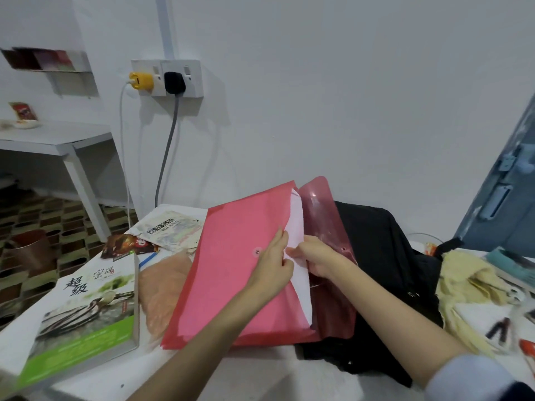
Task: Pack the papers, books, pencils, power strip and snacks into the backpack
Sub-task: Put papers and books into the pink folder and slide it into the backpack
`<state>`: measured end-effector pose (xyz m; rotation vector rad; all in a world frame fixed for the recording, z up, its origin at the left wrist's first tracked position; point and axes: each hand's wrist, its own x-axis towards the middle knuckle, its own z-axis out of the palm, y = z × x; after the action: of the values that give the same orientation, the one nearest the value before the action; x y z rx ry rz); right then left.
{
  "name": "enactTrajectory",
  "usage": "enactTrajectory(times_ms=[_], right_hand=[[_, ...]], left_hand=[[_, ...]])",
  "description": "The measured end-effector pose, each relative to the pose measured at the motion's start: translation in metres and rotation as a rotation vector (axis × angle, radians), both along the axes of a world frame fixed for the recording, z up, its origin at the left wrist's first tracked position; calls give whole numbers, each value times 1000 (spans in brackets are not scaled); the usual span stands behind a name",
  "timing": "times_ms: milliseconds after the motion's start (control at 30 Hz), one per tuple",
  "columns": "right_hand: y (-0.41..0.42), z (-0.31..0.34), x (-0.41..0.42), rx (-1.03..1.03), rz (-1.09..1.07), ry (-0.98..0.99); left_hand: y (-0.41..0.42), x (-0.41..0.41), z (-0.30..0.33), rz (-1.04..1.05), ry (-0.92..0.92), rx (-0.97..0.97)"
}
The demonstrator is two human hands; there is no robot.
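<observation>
The left hand (273,263) pinches the open edge of a translucent pink plastic button envelope (231,264), and the right hand (314,257) grips the white paper sheets (299,256) sliding into it. The papers sit between both hands, inside the envelope's mouth. The black fabric backpack (385,256) lies just right of the right hand, under the envelope's flap.
</observation>
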<state>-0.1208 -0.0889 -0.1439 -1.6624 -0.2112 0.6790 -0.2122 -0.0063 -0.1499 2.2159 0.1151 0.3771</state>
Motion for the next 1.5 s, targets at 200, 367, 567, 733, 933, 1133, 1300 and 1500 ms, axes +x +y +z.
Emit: enactTrajectory(times_ms=[200,367,567,733,933,1133,1300,1500], right_hand=[[9,-8,-4,18,-13,142],[-9,-3,4,110,-76,242],[-20,-5,-3,-83,-109,17],[-25,-4,-17,-158,-156,-9],[-64,21,-9,-300,-448,-217],[-109,12,18,-467,-768,-394],[-118,-13,13,-593,-912,-379],[-87,-13,-11,-899,-793,-425]], left_hand=[[0,-7,1,-50,12,-38],[25,-17,-7,-170,10,-269],[121,-3,-48,297,110,61],[168,3,-62,418,382,64],[154,2,-58,81,268,-55],[199,2,-57,188,116,51],[225,2,-62,134,190,173],[180,-1,-58,-131,322,283]])
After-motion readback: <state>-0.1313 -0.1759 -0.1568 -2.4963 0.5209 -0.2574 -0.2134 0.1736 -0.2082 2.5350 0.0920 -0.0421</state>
